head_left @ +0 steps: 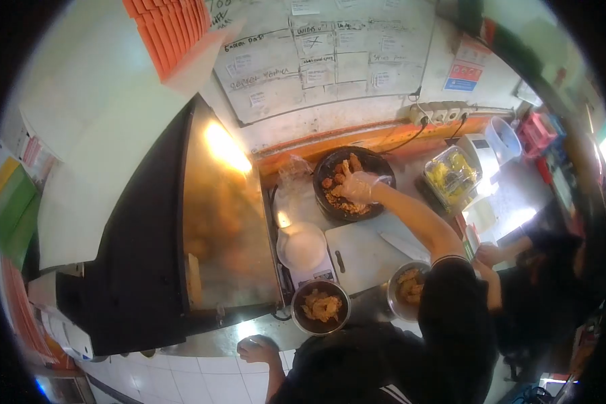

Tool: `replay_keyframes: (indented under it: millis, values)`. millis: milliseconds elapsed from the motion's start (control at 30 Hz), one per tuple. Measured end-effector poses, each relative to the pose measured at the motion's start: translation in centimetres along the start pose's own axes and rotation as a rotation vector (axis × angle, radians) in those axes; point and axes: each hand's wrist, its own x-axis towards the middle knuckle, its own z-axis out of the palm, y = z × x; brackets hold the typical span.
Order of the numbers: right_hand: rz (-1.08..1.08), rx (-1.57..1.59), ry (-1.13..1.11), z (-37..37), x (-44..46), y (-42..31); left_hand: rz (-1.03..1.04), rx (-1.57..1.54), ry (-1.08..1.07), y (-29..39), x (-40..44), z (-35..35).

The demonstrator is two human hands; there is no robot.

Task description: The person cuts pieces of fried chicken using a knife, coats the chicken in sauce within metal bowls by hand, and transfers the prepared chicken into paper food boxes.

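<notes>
My right hand [357,188], in a clear plastic glove, reaches into a black bowl [321,205]. Its fingers are curled among reddish-brown fried chicken pieces [334,195], and the fingertips are partly hidden by the food. Down by the counter's front edge is my left hand [257,349], apart from the bowls. The fingers there are curled in, and what they hold, if anything, cannot be made out. Closer to my body, a steel bowl [295,316] and a second steel bowl [396,306] each contain golden fried pieces.
A white cutting board [363,246] bears a knife [400,244]. Left of it, a white container [301,247] sits on a scale [318,275]. A lit glass display case [225,242] stands left. At right are a clear tray [453,176] of yellow-green food and a co-worker's hands [489,256].
</notes>
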Motion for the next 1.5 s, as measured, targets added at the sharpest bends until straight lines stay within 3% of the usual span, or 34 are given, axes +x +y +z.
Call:
replay_keyframes:
  millis: [67,200,267,400,500,567,700,767,867,933,1033,1100,1233,1267,1300,1400,1500]
  values:
    - [0.022,-0.026,-0.298,3.1,0.5,0.3,-0.030,0.053,0.043,-0.3,0.0,0.8]
    - [0.093,0.006,-0.353,1.9,1.0,-0.5,0.036,0.043,0.066,-0.4,-0.1,0.4]
    - [0.064,-0.101,-0.488,1.8,1.5,-0.3,0.002,-0.012,0.026,-0.2,0.1,0.3]
    - [0.088,-0.083,-0.405,-0.1,1.0,-0.9,-0.041,0.047,0.012,-0.5,0.2,0.8]
    - [0.210,0.256,-0.140,2.8,0.5,1.8,-0.034,0.039,-0.012,-0.7,-0.1,0.7]
    - [0.205,0.056,-0.207,2.5,0.5,3.3,-0.026,0.018,0.020,-0.8,-0.1,1.0]
    - [0.202,0.044,-0.204,0.3,1.4,3.3,-0.032,0.034,0.028,-0.7,-0.2,1.2]
    - [0.283,0.066,-0.658,-4.1,3.1,0.4,-0.025,0.039,0.017,-0.1,0.1,0.4]
    - [0.393,0.079,-0.614,-2.9,3.6,-2.3,-0.022,0.053,0.008,-0.1,0.0,0.6]
    - [0.223,0.004,-0.553,3.3,3.8,-0.9,-0.009,0.044,0.020,0.2,0.0,0.4]
    - [0.398,0.035,-0.566,4.7,4.4,-1.8,0.000,0.039,-0.003,0.9,0.3,-0.6]
    - [0.634,0.053,-0.586,4.8,4.9,-2.8,0.003,0.041,-0.042,1.2,0.4,-0.9]
    - [0.507,-0.006,-0.608,7.6,4.5,-1.8,-0.041,0.021,-0.006,1.0,0.3,-0.2]
    - [0.536,0.046,-0.461,7.0,3.5,-1.5,-0.044,0.038,-0.017,0.4,0.4,0.1]
    - [0.561,0.103,-0.320,5.9,2.6,-1.9,-0.051,0.051,-0.017,0.0,0.4,0.4]
    - [0.562,0.246,-0.405,-2.7,0.9,-2.3,0.023,0.039,0.029,-0.1,0.2,0.4]
    - [0.467,0.324,-0.286,1.4,-2.7,1.3,0.002,-0.006,0.027,-0.2,0.2,0.7]
